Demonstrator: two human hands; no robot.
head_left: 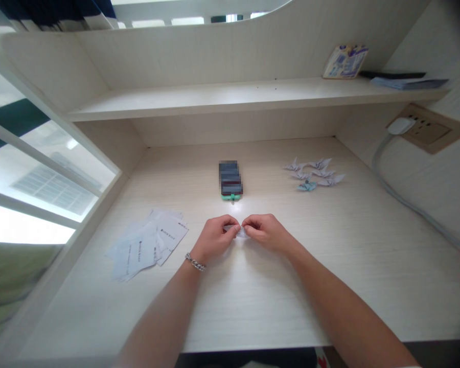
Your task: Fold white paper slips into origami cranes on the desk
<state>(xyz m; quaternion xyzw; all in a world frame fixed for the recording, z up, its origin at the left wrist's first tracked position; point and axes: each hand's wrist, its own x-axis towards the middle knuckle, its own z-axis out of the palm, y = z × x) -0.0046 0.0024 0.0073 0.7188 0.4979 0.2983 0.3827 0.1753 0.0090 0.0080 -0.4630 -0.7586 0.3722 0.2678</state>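
Note:
A small folded piece of white paper is pinched between both hands over the middle of the desk, mostly hidden by my fingers. My left hand, with a chain bracelet at its wrist, grips the paper's left side between thumb and forefinger. From the other side my right hand pinches it the same way, fingertips almost meeting the left ones. Loose sheets of white paper with small print lie in an overlapping pile to the left. Several folded paper cranes sit at the back right, one of them light blue.
A phone with a blurred screen and a green lower edge lies beyond my hands. A grey cable runs from the wall socket down the right side. Overhead, a shelf holds a small box and flat items.

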